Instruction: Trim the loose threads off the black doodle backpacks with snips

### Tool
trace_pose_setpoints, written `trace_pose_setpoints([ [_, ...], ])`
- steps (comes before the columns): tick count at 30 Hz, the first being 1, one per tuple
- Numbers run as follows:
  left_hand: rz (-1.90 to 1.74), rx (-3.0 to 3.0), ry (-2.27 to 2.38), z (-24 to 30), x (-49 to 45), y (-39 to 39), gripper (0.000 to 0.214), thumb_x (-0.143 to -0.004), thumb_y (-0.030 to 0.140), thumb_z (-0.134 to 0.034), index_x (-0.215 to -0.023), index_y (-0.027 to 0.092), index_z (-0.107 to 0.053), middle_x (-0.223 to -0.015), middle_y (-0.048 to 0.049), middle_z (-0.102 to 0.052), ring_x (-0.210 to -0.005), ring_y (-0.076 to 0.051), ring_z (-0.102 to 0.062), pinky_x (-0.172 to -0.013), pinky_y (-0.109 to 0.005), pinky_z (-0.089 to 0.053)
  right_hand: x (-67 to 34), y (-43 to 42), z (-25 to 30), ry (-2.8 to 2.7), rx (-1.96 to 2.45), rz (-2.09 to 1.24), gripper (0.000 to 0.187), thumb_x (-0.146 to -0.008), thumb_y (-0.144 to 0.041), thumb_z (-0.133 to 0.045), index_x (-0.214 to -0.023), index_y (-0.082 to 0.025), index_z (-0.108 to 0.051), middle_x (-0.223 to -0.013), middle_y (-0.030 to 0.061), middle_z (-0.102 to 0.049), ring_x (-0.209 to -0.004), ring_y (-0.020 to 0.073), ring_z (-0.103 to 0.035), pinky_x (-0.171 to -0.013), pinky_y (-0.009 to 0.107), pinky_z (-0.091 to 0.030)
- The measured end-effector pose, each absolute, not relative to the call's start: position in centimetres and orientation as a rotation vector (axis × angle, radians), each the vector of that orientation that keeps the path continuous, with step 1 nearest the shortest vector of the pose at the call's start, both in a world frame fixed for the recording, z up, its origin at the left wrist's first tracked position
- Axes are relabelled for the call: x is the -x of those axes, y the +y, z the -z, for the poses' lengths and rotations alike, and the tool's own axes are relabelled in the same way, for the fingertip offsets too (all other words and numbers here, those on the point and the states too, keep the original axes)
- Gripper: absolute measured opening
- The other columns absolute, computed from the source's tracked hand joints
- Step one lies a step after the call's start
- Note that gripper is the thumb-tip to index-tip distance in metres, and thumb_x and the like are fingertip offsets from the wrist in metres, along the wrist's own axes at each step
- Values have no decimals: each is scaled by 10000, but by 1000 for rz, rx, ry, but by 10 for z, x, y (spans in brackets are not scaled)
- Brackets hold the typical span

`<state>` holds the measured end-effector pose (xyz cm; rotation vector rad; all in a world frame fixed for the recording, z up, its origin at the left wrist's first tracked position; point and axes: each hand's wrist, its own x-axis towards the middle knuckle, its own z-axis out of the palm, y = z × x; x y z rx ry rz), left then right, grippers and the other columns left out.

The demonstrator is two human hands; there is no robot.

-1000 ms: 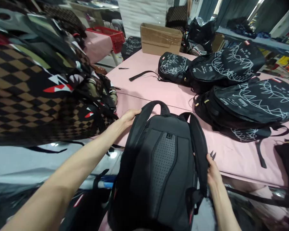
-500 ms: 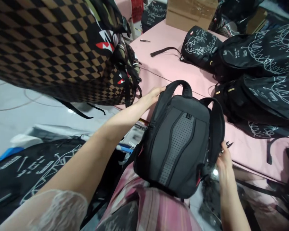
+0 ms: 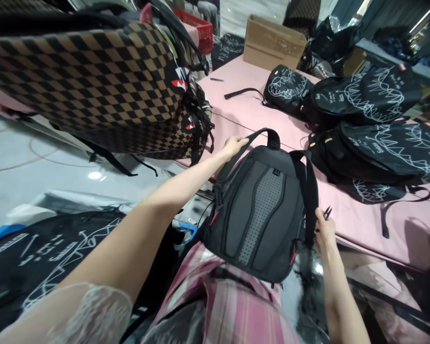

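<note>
A black backpack (image 3: 229,234) rests on my lap at the table edge, its padded back panel with a grey dotted mesh strip turned up toward me. My left hand (image 3: 234,147) is closed round the upper part of its left shoulder strap. On the other side, my right hand (image 3: 325,230) grips the lower part of the right shoulder strap (image 3: 311,191). A small dark two-pointed tool (image 3: 328,211), which looks like thread snips, sticks up out of my right hand. The fingers behind the straps are partly hidden.
On the pink table (image 3: 243,107), several black backpacks with white scribbles (image 3: 372,143) lie at the right. A pen-like object (image 3: 217,79) and a cardboard box (image 3: 272,45) are farther back. Checkered bags (image 3: 103,81) crowd the left, and another black bag (image 3: 50,258) lies low at left.
The view has tilted up, showing more of the room behind. The backpack leans back slightly and its right strap has moved inward with my right hand. Both hands keep their hold.
</note>
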<state>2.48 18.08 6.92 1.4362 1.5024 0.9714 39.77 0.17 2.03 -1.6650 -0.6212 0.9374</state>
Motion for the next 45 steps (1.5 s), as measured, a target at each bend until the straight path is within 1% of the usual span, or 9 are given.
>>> trace_pose_setpoints([
  [4, -1124, -2078, 1552, -43, -1, 115, 304, -827, 218, -553, -1123, 158, -593, -1309, -113, -509, -1278, -249, -368, -1066, -406, -233, -393, -21, -30, -817, 1752, -690, 512, -590, -459, -750, -954, -109, -664, -692, 12, -630, -573, 127, -543, -523, 236, -438],
  [7, -817, -2549, 1261, -23, 9, 82, 319, -871, 169, -484, -1140, 292, -604, -1353, -27, -484, -1332, -231, -283, -1091, -475, -135, -379, -32, -46, -880, 1742, -404, 471, -676, -446, -684, -1028, -134, -658, -835, 49, -654, -700, 156, -579, -665, 277, -459],
  [10, -687, -2477, 1363, -7, 8, 77, 317, -825, 251, -585, -1140, 274, -618, -1396, -46, -436, -1339, -304, -225, -1050, -540, -171, -349, -31, -61, -1101, 1680, -466, 403, -729, -431, -622, -1012, -146, -657, -816, 49, -659, -750, 176, -598, -747, 308, -457],
  [14, -718, -2349, 1360, 4, 3, 86, 255, -766, 308, -662, -1015, 262, -692, -1307, -39, -532, -1308, -320, -254, -1022, -521, -221, -296, -16, -64, -1426, 1682, -728, 397, -761, -446, -591, -1054, -182, -634, -862, 53, -677, -815, 206, -614, -798, 332, -453],
  [19, -874, -2385, 1335, 1, 0, 79, 108, -795, 264, -622, -787, 244, -727, -1134, -19, -629, -1289, -280, -284, -1029, -470, -230, -242, 6, -59, -1856, 1940, -618, 481, -832, -467, -538, -1247, -227, -493, -1003, 69, -670, -911, 251, -622, -807, 361, -432],
  [25, -883, -2295, 1288, 0, 3, 71, 166, -805, 191, -540, -740, 222, -690, -1064, -21, -622, -1274, -265, -310, -1037, -475, -227, -204, 23, -58, -2257, 1901, -307, 253, -890, -348, -504, -1087, -216, -592, -1021, 57, -644, -936, 209, -599, -769, 304, -404],
  [33, -925, -2188, 1288, 0, 4, 71, 156, -787, 207, -525, -708, 210, -659, -1011, -17, -623, -1247, -261, -338, -1021, -463, -256, -173, 38, -68, -2518, 1835, -18, 222, -896, -326, -514, -1032, -229, -661, -970, 68, -626, -912, 219, -557, -766, 338, -329],
  [40, -932, -2166, 1235, -3, 5, 68, 143, -774, 208, -536, -698, 207, -656, -1006, -16, -623, -1246, -272, -342, -1031, -474, -249, -158, 34, -80, -2690, 1774, 173, 255, -918, -241, -433, -898, -165, -676, -917, 117, -611, -862, 240, -535, -753, 368, -312],
  [45, -970, -2126, 1221, -7, 2, 69, 153, -765, 185, -535, -676, 197, -659, -964, -23, -640, -1207, -257, -402, -1057, -473, -232, -151, 37, -78, -2698, 1729, 138, 245, -892, -173, -441, -847, -143, -680, -886, 126, -619, -854, 250, -542, -763, 378, -332],
])
